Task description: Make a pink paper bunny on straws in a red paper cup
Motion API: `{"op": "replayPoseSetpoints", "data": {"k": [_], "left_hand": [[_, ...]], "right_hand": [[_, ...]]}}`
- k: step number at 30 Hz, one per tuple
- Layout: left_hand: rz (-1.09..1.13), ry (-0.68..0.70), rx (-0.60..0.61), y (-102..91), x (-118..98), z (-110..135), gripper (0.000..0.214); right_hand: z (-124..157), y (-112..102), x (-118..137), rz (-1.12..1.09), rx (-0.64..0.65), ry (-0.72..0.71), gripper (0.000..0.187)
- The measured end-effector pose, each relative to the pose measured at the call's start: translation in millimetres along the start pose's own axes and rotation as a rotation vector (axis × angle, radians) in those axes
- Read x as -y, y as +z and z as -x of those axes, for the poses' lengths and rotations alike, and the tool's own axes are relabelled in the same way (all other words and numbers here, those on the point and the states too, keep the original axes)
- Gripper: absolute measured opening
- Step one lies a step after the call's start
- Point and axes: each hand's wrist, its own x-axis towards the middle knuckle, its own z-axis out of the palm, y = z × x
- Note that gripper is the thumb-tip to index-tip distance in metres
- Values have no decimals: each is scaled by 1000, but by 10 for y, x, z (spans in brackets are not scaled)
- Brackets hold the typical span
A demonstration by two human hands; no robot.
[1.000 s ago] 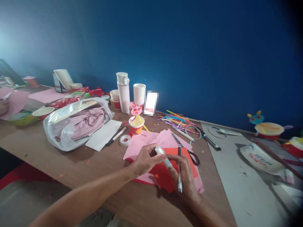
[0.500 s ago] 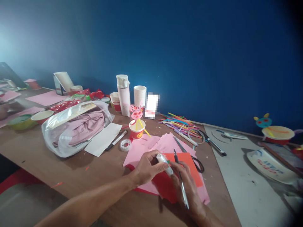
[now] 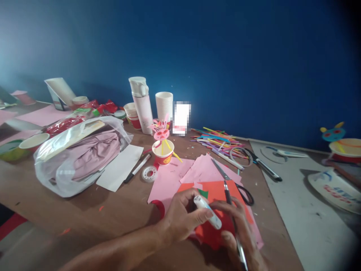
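Note:
My left hand (image 3: 183, 218) pinches a short white tube with pale blue markings (image 3: 207, 212), perhaps a glue stick, between thumb and fingers. Close to its right, my right hand (image 3: 239, 226) has a black and silver pen (image 3: 227, 192) lodged among its fingers, the thumb apart from the tube. A small green paper piece (image 3: 203, 193) shows just past the left fingers. Below both hands lie orange paper (image 3: 186, 186), red paper (image 3: 201, 232) and pink sheets (image 3: 172, 175). Black-handled scissors (image 3: 221, 169) rest across the paper's far right corner.
A paper cup (image 3: 163, 155) with a pink paper animal face stands beyond the sheets, near a tape roll (image 3: 149, 174) and marker (image 3: 138, 168). A plastic bag (image 3: 67, 184) lies left. Further back are a white bottle (image 3: 142, 113), stacked cups (image 3: 164, 105) and colored sticks (image 3: 217, 141).
My right hand has drawn away from the white tube and its fingers have spread. The tube is more exposed in my left hand. The view has shifted slightly.

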Motion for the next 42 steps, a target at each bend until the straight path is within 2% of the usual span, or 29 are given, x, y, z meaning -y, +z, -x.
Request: {"op": "replayPoseSetpoints", "data": {"k": [5, 9, 16, 22, 25, 28, 31, 35, 39, 42], "left_hand": [[-7, -3, 5, -22, 36, -7, 23], [-1, 12, 7, -41, 63, -24, 23], [-36, 33, 2, -38, 63, -22, 26], [-45, 55, 36, -41, 60, -14, 27], [-46, 86, 39, -54, 62, -25, 27], [-24, 95, 29, -52, 51, -30, 29], [8, 73, 14, -35, 30, -27, 33], [34, 69, 9, -33, 2, -23, 37], [22, 75, 2, -71, -3, -31, 37], [21, 83, 12, -93, 4, -43, 37]], "right_hand": [[1, -1, 116, 12, -4, 26, 29], [19, 6, 167, 7, 0, 30, 38], [71, 39, 77, -26, 18, 49, 54], [-15, 14, 103, -91, 59, 115, 37], [-33, 15, 146, -60, 63, 59, 33], [-11, 22, 182, -37, 40, 12, 43], [6, 31, 193, -35, -5, 62, 53], [-31, 39, 163, -86, -48, 122, 39], [-102, 35, 157, -156, 19, 162, 28], [-129, 32, 195, -168, 15, 229, 17]]}}
